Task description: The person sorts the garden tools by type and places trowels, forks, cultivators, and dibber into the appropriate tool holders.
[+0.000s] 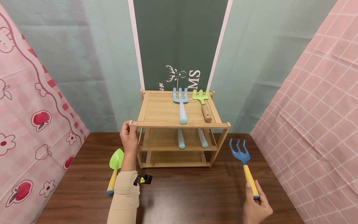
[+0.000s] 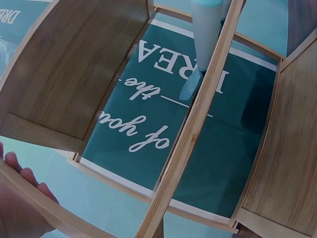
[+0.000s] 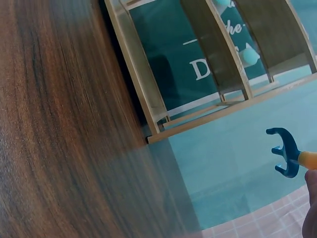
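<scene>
A three-tier wooden shelf stands on the table. My left hand grips the front left corner of its top board, and the fingers curl over that edge in the left wrist view. Between the thumb and fingers of my right hand is the yellow handle of a blue hand fork, tines pointing away, right of the shelf. On the top board lie a light blue hand fork and a green hand fork with a wooden handle. Two pale handles stick out from the middle tier.
A green trowel with a yellow handle lies on the brown table, left of my left forearm. Behind the shelf hangs a green cloth. Pink patterned cloths hang on the left and right.
</scene>
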`<state>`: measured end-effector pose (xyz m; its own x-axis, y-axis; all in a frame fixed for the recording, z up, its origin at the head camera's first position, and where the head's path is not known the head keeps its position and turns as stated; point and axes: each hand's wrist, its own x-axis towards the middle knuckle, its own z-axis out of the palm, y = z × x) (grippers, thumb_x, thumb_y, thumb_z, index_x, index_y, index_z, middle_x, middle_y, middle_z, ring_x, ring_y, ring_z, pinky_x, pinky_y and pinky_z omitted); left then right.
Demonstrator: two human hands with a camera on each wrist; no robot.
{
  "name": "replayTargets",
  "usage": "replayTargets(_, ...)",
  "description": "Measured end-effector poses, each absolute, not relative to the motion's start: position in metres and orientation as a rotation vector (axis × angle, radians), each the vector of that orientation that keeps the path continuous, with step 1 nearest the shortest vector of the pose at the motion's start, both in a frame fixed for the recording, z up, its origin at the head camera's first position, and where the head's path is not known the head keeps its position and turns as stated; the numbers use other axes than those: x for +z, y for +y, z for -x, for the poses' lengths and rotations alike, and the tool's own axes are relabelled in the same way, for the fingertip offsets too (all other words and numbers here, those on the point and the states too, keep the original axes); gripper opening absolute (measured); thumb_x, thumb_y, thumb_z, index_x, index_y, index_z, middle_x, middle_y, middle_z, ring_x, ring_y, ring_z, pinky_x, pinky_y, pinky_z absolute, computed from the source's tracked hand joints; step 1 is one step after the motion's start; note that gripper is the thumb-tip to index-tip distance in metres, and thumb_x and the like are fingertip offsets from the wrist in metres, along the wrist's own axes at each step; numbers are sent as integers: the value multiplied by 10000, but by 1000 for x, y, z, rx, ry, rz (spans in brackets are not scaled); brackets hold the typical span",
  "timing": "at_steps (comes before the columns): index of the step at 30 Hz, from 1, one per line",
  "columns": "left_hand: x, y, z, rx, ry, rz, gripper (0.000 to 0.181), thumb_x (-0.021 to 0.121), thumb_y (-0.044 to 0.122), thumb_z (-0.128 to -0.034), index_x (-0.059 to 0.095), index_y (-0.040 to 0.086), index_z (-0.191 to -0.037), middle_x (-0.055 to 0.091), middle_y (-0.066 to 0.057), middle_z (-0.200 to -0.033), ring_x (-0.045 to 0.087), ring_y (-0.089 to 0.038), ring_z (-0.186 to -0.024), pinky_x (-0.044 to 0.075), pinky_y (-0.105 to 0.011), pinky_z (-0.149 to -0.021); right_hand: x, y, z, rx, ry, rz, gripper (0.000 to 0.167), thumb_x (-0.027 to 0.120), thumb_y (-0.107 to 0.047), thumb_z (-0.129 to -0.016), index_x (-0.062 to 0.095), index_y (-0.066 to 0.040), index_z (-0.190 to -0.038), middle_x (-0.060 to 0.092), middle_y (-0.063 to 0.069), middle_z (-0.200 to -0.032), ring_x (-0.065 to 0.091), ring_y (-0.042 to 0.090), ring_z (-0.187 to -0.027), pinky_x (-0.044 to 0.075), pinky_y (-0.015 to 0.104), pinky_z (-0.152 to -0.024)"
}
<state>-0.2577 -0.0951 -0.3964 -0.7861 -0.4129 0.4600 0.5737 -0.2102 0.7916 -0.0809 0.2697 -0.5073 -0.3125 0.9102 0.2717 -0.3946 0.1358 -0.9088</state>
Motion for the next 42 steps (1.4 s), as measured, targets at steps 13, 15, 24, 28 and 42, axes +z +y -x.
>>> replayTargets(13,-397,-95,258,-2033,-1424,204,154,528,95,-907,518,-55,-940,475,-5,-795,423,-119,-727,342,-276,-667,-467,242,55,1225,-1528,610,293,710,66,-755,681,35,-1045,678,60,-981,618,29,-743,456,106,-594)
replayTargets(15,-396,-95,258,-2040,-1422,201,151,534,105,-908,521,-43,-937,476,-6,-798,426,-126,-733,345,-280,-669,-467,242,51,1181,-1569,645,301,723,44,-754,692,1,-1050,676,62,-999,605,22,-719,444,96,-575)
replayTargets(24,-398,-96,259,-2024,-1438,180,127,534,117,-911,529,-10,-917,463,-5,-785,405,-146,-717,339,-271,-656,-456,230,35,1143,-1670,757,316,741,-96,-784,696,-98,-1097,649,-49,-1028,571,-30,-686,429,82,-559)
replayTargets(28,-397,-95,259,-2032,-1429,188,155,542,127,-905,534,-25,-929,476,-8,-796,426,-157,-738,352,-282,-673,-457,224,32,1145,-1662,705,316,728,-37,-781,689,-52,-1095,653,-21,-1019,571,-21,-689,428,82,-560)
replayTargets(42,-397,-96,259,-2022,-1438,214,145,521,96,-911,515,-49,-924,474,-2,-793,418,-138,-741,337,-274,-680,-439,194,30,1063,-1694,363,310,662,187,-716,651,131,-1021,660,185,-972,597,-28,-738,443,93,-577)
